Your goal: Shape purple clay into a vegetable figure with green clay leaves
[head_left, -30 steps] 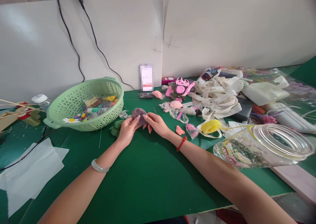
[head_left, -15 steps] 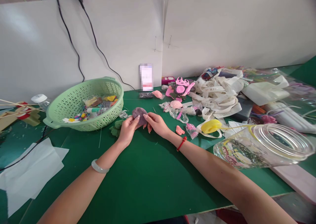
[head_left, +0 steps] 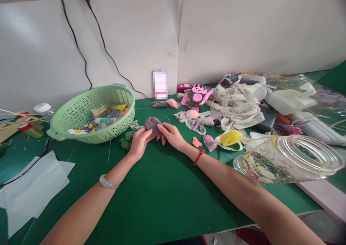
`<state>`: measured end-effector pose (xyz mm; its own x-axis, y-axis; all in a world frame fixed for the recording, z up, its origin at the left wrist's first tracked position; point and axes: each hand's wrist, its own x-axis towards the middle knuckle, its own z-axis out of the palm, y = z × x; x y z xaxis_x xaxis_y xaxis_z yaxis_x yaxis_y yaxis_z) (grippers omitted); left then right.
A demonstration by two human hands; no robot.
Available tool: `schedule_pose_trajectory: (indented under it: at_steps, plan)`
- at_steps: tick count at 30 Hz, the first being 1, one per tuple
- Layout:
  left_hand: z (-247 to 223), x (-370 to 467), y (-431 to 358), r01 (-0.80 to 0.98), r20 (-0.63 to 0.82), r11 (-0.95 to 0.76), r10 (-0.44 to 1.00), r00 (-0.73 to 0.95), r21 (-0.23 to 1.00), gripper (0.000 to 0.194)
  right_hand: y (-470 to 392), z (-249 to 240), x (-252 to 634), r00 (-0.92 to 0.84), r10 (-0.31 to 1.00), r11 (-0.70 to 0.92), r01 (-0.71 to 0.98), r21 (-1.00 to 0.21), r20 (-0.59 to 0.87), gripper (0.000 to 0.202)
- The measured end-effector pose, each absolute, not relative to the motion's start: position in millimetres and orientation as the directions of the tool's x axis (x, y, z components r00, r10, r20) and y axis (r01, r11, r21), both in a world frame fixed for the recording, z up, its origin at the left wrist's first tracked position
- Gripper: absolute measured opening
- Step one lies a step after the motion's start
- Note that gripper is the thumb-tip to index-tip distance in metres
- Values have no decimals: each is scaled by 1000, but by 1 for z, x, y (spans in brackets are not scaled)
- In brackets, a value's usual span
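A flat, round disc of dark grey-purple modelling clay (head_left: 152, 125) is held upright between my two hands. My left hand (head_left: 140, 141) pinches its lower left edge, thumb on the near face. On the right edge, my right hand (head_left: 172, 134) grips it between thumb and fingers. Just behind my left hand lies a green crumpled leaf-like piece (head_left: 126, 141). To the right of my right hand sits a small lump of pink clay (head_left: 196, 142). A pink and black clay figure (head_left: 199, 94) rests farther back.
A light green basket (head_left: 90, 93) with clay packets and small parts stands at the left. White ribbon (head_left: 238, 108), a yellow tape roll (head_left: 231, 138) and a clear jar (head_left: 289, 160) crowd the right. A phone (head_left: 160, 84) leans against the back board. White paper (head_left: 38, 191) lies front left.
My left thumb has shifted slightly lower on the clay disc. Otherwise both hands hold nearly the same place, and the surrounding things have not moved.
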<state>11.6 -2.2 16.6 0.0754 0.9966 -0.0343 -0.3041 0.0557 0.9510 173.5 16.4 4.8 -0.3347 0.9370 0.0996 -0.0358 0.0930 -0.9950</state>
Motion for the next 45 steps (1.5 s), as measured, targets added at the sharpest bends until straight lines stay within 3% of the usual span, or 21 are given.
schedule_pose_trajectory:
  at_steps: [45]
  plan:
    - [19,11,-3,-291,-32,53,997,75,955,30,15,7,173,-335,936,94,-58,-994,108,59]
